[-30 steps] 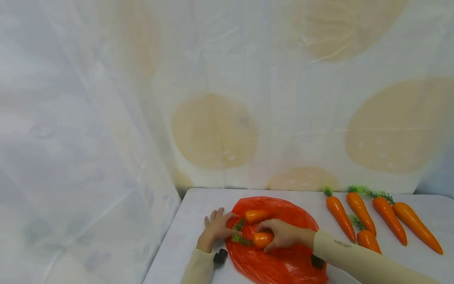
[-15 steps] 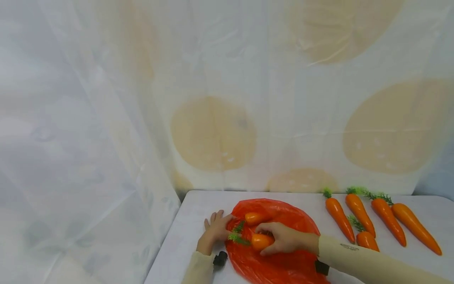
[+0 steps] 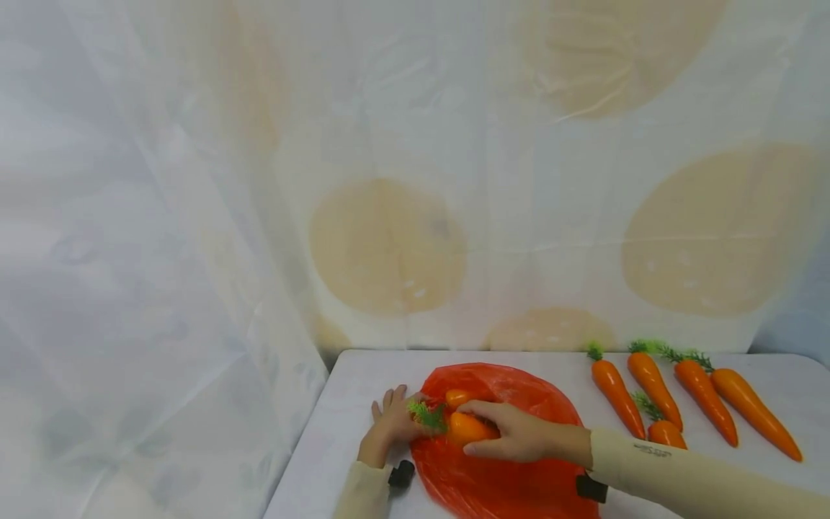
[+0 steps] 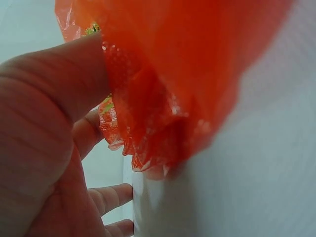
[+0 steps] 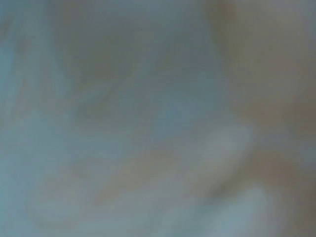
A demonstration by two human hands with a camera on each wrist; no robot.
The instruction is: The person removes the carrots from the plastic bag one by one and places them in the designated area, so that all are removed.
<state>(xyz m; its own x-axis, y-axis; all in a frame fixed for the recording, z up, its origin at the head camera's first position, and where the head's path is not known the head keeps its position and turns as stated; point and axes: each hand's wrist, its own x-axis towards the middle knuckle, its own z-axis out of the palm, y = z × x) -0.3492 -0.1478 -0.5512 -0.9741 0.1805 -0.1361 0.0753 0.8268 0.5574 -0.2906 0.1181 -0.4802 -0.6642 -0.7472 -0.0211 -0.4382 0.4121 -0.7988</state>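
In the head view, my right hand grips an orange carrot by its body, its green top pointing left, over a red plastic bag. Another carrot lies just behind it within the bag, partly hidden. At the bag's left edge my left hand has its fingers spread. The left wrist view shows its thumb and a finger reaching straight in behind the red plastic, their tips hidden; two other fingers extend past the bag. The right wrist view is too blurred to read.
Several carrots, such as the rightmost one, lie on the white table to the right. One shorter-looking carrot is partly hidden by the right sleeve. A patterned sheet hangs behind the table and another covers the left side.
The right hand has moved the carrot slightly left and away from me, so its green top now overlaps the left hand and it covers more of the carrot behind. The left hand stays about still.
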